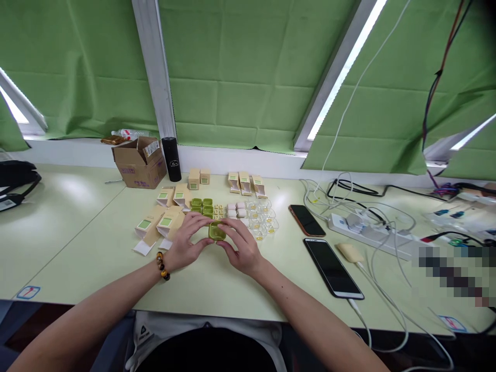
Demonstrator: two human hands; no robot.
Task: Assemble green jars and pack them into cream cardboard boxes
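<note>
Hands: left hand [188, 245] gripping from the left, right hand [243, 248] from the right, thumbs on the near side, both closed on one green cup [217, 231].
Green cup: between the fingertips, over the near middle of the desk [93, 258]; hollow side toward the head, apparently bare inside; touching the desk or not, cannot tell.
Handling: likely light and fairly stiff, thin plastic by the look, perhaps slippery on the glossy walls; best taken by opposite outer walls, with a gentle pinch near the rim to avoid flexing.
Matching cups [196, 202]: four in a tight group just beyond the left hand, contents too small to judge.
Yellow pieces [216, 212]: tiny, clustered between matching cups and pale blocks [240, 205].
Clear containers [276, 225]: grouped just right of the pale blocks, with something yellow apparently inside.
Card boxes [170, 211]: four near the left hand, green panels on top, flaps out, contents hidden.
White-lined cartons [245, 183]: three at the back, contents not readable.
Brown carton [144, 173]: back left, flaps raised, inside hidden, beside a black flask [171, 159].
</note>
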